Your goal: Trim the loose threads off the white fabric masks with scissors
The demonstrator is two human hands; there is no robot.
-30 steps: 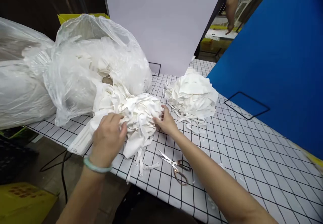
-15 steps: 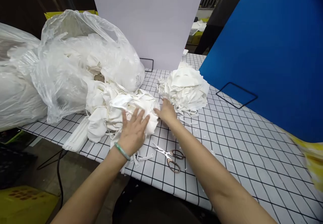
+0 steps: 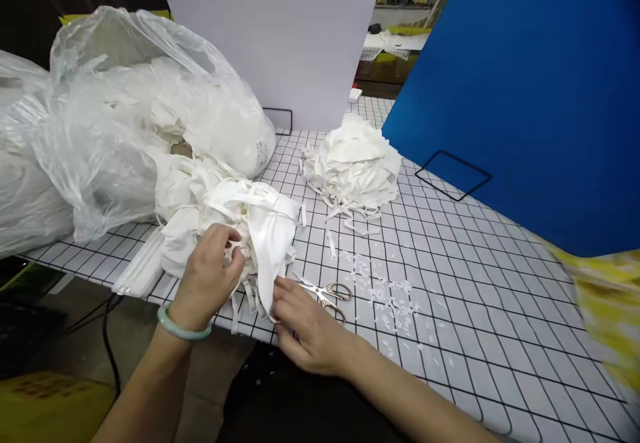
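A white fabric piece (image 3: 273, 230) is drawn out at the near right side of a loose white fabric pile (image 3: 187, 193), its tip hanging toward the table's front edge. My right hand (image 3: 310, 326) pinches that tip between thumb and fingers. At the pile's near side is my left hand (image 3: 213, 273), with a green bangle (image 3: 183, 326) on the wrist. Its fingers are curled, thumb and forefinger apart, and nothing shows between them. Scissors (image 3: 325, 294) with copper-coloured handles lie just beyond my right hand, blades slightly apart.
A second white fabric heap (image 3: 355, 163) with narrow straps sits farther back. Small white scraps (image 3: 393, 300) are scattered on the checked table (image 3: 480, 323). Clear plastic bags (image 3: 115, 130) bulge at the left. A grey panel (image 3: 280, 36) and a blue panel (image 3: 525, 96) stand behind.
Both hands have drawn back toward me from the top of the pile and the gap beside the heap. My right hand has taken hold of a white fabric piece.
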